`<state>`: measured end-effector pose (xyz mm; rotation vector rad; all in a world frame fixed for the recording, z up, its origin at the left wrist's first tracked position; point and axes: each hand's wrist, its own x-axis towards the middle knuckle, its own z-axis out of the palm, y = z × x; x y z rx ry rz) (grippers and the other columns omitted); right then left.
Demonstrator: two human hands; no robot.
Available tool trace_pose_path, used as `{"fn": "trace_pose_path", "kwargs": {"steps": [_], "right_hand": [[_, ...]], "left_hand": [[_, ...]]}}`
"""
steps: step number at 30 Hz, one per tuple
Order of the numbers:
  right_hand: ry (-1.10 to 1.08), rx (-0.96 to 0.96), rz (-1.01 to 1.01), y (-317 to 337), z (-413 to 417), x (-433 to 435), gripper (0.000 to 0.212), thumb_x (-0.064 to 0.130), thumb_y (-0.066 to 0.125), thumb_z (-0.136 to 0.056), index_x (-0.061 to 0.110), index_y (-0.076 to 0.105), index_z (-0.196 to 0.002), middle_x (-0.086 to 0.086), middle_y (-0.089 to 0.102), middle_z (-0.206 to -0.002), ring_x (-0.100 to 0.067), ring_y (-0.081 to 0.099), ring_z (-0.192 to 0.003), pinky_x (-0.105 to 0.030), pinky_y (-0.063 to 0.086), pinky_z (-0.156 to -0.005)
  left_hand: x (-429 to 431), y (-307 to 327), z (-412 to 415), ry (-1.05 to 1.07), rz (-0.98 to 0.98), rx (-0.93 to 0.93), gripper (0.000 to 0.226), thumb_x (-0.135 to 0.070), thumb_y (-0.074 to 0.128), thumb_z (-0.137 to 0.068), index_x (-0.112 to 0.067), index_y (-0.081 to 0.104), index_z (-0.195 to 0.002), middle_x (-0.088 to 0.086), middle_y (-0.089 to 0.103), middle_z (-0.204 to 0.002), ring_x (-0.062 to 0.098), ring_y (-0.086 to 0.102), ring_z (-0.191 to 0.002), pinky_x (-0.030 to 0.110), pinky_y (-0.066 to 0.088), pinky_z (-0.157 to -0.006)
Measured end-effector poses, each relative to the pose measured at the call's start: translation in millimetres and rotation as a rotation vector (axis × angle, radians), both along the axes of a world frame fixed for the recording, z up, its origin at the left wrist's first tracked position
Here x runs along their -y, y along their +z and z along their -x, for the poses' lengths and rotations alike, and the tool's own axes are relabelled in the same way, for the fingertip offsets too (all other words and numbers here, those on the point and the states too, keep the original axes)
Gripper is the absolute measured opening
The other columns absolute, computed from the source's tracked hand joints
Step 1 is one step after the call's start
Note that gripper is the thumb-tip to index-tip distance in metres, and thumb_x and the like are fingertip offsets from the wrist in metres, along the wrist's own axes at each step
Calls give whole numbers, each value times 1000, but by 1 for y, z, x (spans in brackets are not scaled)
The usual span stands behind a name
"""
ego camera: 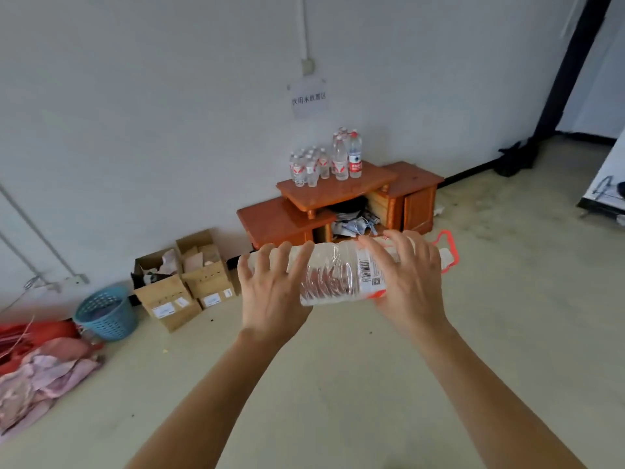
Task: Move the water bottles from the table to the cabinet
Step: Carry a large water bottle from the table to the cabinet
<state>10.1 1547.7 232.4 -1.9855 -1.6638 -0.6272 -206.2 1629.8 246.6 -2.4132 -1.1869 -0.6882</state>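
We see one big clear water bottle (333,275) held sideways in the air in front of the cabinet (341,191), not yet on it. Both hands grip it. The left hand (270,289) has its fingers spread and curled over the base end. The right hand (407,279) is wrapped over the labelled part near the neck. The bottle's red carry handle (449,247) sticks out past the right hand.

The cabinet is orange wood, low, and stands against the wall. Its raised middle top carries a cluster of small bottles (306,167), with a few tall bottles (348,157) just beside them towards the right end. The open middle bay under that top holds crumpled stuff that we cannot identify.

A paper sign (308,98) hangs on the wall above the cabinet. Left of the cabinet, cardboard boxes (184,279) sit by the wall. Further left are a blue basket (106,313) and then a red and pink heap (40,367) on the floor.
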Motion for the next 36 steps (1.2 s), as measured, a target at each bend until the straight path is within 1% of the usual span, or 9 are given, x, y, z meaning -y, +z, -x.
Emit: {"fn": "trace_pose_path", "kwargs": {"steps": [3, 6, 8, 13, 17, 22, 27, 32, 36], "right_hand": [[11, -84, 17, -4, -47, -71, 98, 31, 95, -55, 28, 53, -143, -12, 52, -137, -38, 47, -127, -58, 41, -101], [40, -91, 6, 4, -75, -135, 99, 32, 96, -56, 29, 51, -144, -11, 52, -137, -37, 46, -129, -58, 40, -102], [65, -79, 2, 14, -91, -179, 100, 31, 96, -55, 29, 50, -145, -10, 52, -136, -37, 47, -128, -58, 40, -103], [131, -38, -7, 17, -120, -303, 108, 16, 97, -49, 31, 46, -143, -9, 51, -136, -36, 47, -128, -59, 40, -104], [135, -8, -6, 10, -141, -393, 105, 23, 99, -48, 28, 52, -141, -10, 53, -135, -37, 47, -127, -60, 41, -104], [54, -28, 67, 4, -184, -505, 110, 26, 101, -47, 30, 47, -143, -9, 52, -136, -38, 47, -129, -62, 40, -106], [-102, -53, 92, 3, -255, -575, 105, 29, 100, -51, 32, 49, -143, -7, 51, -137, -35, 45, -130, -59, 41, -105], [-206, -60, 70, -17, -363, -643, 105, 27, 100, -48, 30, 54, -142, -8, 52, -135, -36, 44, -129, -63, 44, -102], [-239, -71, 122, -38, -445, -694, 108, 40, 101, -47, 33, 51, -143, -7, 49, -138, -34, 40, -131, -62, 43, -104]], "left_hand": [[-73, -1, -49, 0, -1, -41, 97, -38, 89, -53, -27, 48, -140, 5, 56, -126, 35, 53, -114, 58, 33, -96], [-133, 8, -75, 25, -23, -47, 99, -46, 90, -55, -27, 46, -141, 6, 56, -127, 37, 54, -116, 59, 35, -96], [-170, 14, -89, 41, -18, -23, 96, -44, 89, -57, -26, 46, -141, 7, 56, -127, 39, 54, -117, 62, 37, -96], [-281, 10, -116, 97, -4, 29, 95, -40, 91, -56, -26, 47, -139, 7, 58, -128, 39, 54, -119, 62, 38, -97], [-373, -5, -136, 105, 25, 34, 98, -40, 91, -56, -28, 44, -141, 7, 57, -131, 39, 52, -123, 64, 35, -100], [-503, -10, -186, 19, 85, 19, 99, -40, 92, -53, -28, 46, -140, 8, 59, -129, 39, 54, -120, 63, 37, -98], [-601, -8, -267, -110, 109, -3, 98, -40, 92, -53, -28, 49, -140, 6, 59, -130, 36, 55, -120, 61, 38, -99], [-691, -31, -387, -223, 93, -2, 95, -54, 88, -56, -30, 50, -139, 4, 59, -130, 35, 55, -119, 60, 36, -98], [-742, -48, -470, -219, 131, -53, 95, -54, 87, -56, -31, 49, -141, 2, 58, -130, 34, 54, -120, 60, 38, -97]]}}
